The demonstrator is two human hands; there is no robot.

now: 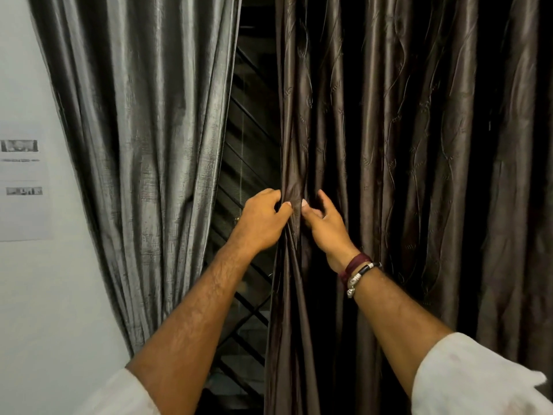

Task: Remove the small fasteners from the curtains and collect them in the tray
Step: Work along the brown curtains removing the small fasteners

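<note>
A: Where's the work?
B: Centre of frame. You've got the inner edge of the dark brown curtain (389, 145) bunched between both hands. No fastener visible; if one's there, the fold hides it. Tray isn't in frame.
A: Hands?
B: Your left hand (261, 221) pinches the fold from the left, thumb on top. Your right hand (324, 226) pinches it from the right, thumb up; bracelets (357, 272) on that wrist.
A: Surroundings?
B: Grey curtain (143, 145) hangs left of centre. Window grille (248, 163) shows in the gap between the curtains. Paper sheet (22, 190) on the white wall (45, 310), far left.
</note>
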